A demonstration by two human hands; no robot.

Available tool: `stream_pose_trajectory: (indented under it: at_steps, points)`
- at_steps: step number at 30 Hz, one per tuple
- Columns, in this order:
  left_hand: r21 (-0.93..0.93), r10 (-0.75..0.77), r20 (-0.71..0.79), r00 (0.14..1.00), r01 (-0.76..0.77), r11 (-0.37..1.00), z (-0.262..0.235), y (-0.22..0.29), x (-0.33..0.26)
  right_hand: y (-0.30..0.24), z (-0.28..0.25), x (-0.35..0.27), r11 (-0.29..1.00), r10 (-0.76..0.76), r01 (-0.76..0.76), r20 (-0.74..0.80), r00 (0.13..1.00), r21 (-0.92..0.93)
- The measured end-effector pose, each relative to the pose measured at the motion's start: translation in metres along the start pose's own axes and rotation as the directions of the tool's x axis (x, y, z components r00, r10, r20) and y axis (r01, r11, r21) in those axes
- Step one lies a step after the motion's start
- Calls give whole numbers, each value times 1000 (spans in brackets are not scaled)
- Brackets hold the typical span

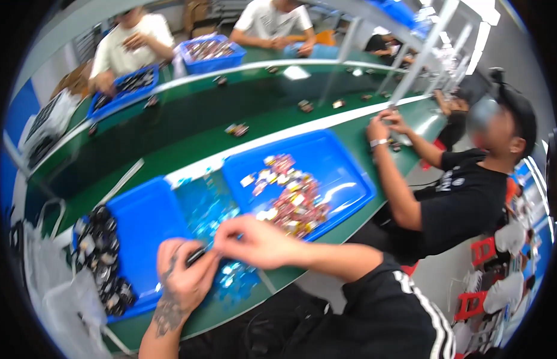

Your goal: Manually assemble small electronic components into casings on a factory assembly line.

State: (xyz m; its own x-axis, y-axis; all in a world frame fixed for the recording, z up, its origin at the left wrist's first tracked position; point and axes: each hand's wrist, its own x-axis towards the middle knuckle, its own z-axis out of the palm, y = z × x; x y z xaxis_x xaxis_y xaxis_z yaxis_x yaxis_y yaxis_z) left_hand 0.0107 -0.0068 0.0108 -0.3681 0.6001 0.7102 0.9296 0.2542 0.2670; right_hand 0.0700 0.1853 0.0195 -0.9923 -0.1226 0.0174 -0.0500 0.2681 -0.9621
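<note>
My left hand point(185, 281) is closed round a small black part point(196, 256), with one end showing between thumb and fingers. Against it, my right hand point(257, 242) pinches at the part's edge; whatever is between its fingertips is too small and blurred to name. Both hands are over the gap between two trays, where shiny blue film pieces point(235, 280) lie on the green table. The left blue tray point(149, 224) holds a heap of black and silvery parts point(100, 257) along its left side. Small pink, gold and white components point(299, 200) are piled in the right blue tray point(344, 161).
Beyond the trays runs a green conveyor belt point(188, 131) with scattered small assemblies point(237, 129). A co-worker in black point(464, 191) is at my right; others work across the belt, near a filled blue bin point(214, 63). Clear plastic bags point(63, 293) hang at the left table edge.
</note>
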Motion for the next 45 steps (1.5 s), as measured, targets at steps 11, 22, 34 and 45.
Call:
stream_pose_trajectory:
  at_steps: [11, 22, 34, 45]
  points:
    - [-518, -551, 300, 779, 618, 591, 14, -4, -7, -2, 8, -10, 987, -128, 93, -282, 951, -134]
    - [-778, -615, 399, 681, 606, 165, 14, -17, -7, -1, 3, -9, 982, 119, -75, -257, 959, 172]
    - [-615, -400, 758, 516, 769, -173, 8, -21, 0, 5, 13, -10, 671, -574, 414, -77, 815, -615]
    - [-559, -464, 625, 628, 775, 295, -2, -20, 2, 1, 17, -16, 968, -233, 197, -269, 935, -152]
